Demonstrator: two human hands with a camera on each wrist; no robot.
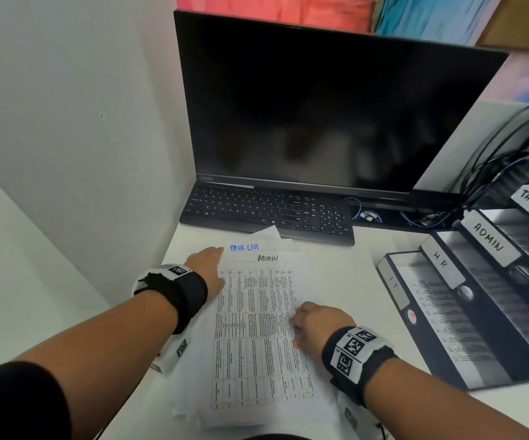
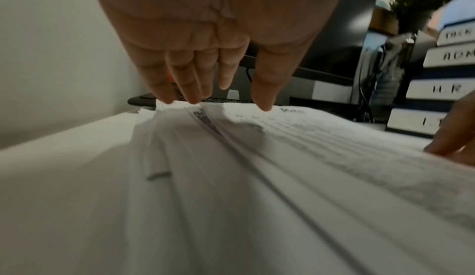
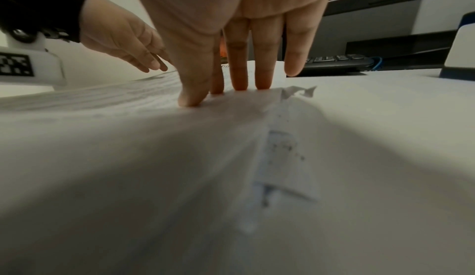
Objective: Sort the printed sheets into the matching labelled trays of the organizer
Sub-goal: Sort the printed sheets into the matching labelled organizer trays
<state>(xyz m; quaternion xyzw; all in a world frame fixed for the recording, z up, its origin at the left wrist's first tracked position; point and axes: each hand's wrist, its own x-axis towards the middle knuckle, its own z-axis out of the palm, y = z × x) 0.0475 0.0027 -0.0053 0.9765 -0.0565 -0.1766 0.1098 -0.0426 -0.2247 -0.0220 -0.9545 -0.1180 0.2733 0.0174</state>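
Both hands' straight fingers [image 3: 239, 70] press the sheets [image 1: 257, 328] (ADMIN uppermost).

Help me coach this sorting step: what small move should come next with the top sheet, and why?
Probably peel the top sheet off the stack with the right hand while the left hand pins the rest. It is headed ADMIN, both hands lie flat on the paper, and the ADMIN tray waits at right.
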